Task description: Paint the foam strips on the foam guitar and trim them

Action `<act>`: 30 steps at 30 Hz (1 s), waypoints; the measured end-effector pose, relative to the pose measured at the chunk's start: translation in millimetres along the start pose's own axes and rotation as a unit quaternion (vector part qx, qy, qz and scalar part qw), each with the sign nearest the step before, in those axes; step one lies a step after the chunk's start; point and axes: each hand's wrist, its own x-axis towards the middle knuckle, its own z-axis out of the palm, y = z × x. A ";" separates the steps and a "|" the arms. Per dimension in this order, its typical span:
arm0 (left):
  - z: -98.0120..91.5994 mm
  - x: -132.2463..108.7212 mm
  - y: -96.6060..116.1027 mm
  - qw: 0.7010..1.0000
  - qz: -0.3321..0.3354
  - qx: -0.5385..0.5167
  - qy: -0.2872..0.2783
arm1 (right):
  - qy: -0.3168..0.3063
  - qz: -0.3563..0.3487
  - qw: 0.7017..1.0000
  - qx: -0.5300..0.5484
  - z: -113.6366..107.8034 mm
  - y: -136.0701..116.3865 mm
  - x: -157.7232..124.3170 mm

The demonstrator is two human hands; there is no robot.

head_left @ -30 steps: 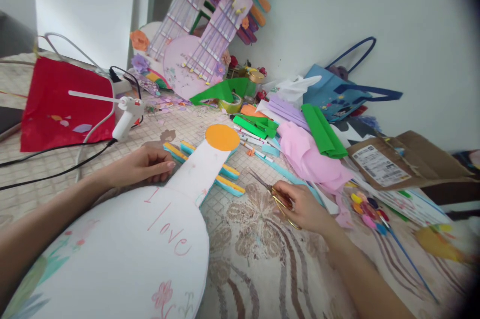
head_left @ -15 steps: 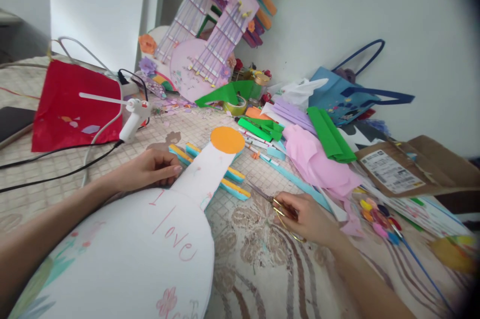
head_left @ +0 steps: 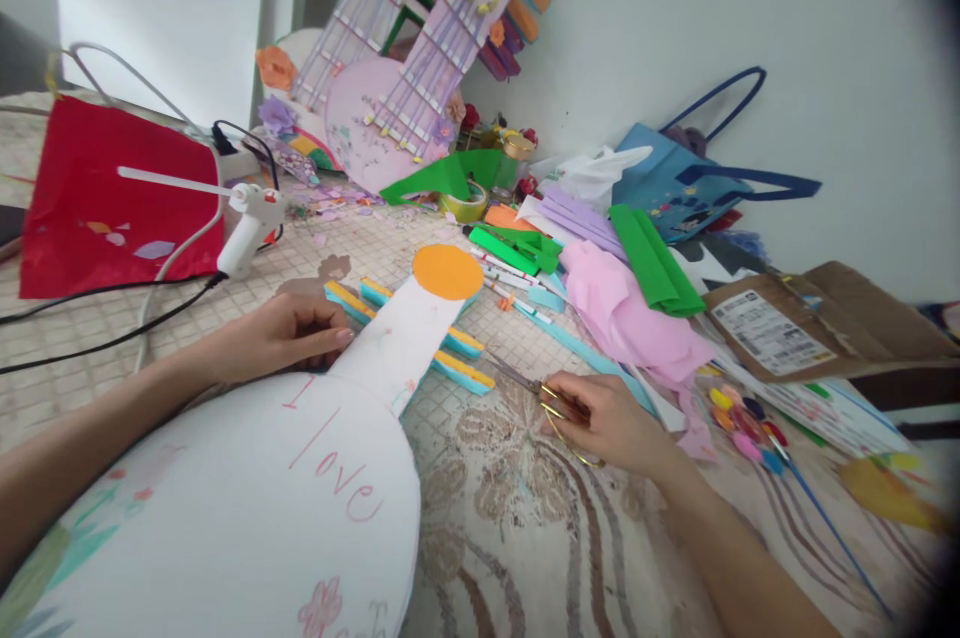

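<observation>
A white guitar-shaped cutout (head_left: 300, 508) with red handwriting lies in front of me, an orange disc (head_left: 448, 272) at the tip of its neck. Blue and yellow strips (head_left: 463, 373) stick out on both sides of the neck. At the neck's left edge rests my left hand (head_left: 304, 333), its fingers curled; whatever they hold, if anything, is hidden. My right hand (head_left: 600, 418) is closed around gold-handled scissors (head_left: 551, 396), whose blades point left toward the strips on the right side.
A white glue gun (head_left: 251, 228) stands by a red bag (head_left: 120, 198) at the left. Decorated paper guitars (head_left: 375, 118) lean at the back. To the right are pink paper (head_left: 630, 308), green paper (head_left: 652, 258), a blue bag (head_left: 675, 183) and a cardboard box (head_left: 847, 318).
The whole view has shifted slightly, so most things appear a little further left. Both hands keep nearly the same pose, and the scissors remain in my right hand.
</observation>
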 end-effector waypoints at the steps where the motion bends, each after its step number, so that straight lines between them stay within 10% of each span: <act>1: 0.2 0.0 -0.1 1.000 -0.001 -0.001 0.001 | 0.001 -0.005 1.000 -0.001 -0.4 2.1 0.7; 30: 5.3 1.1 1.3 0.999 -0.022 -0.034 0.030 | -0.056 -0.083 0.994 -0.053 -6.2 6.0 14.3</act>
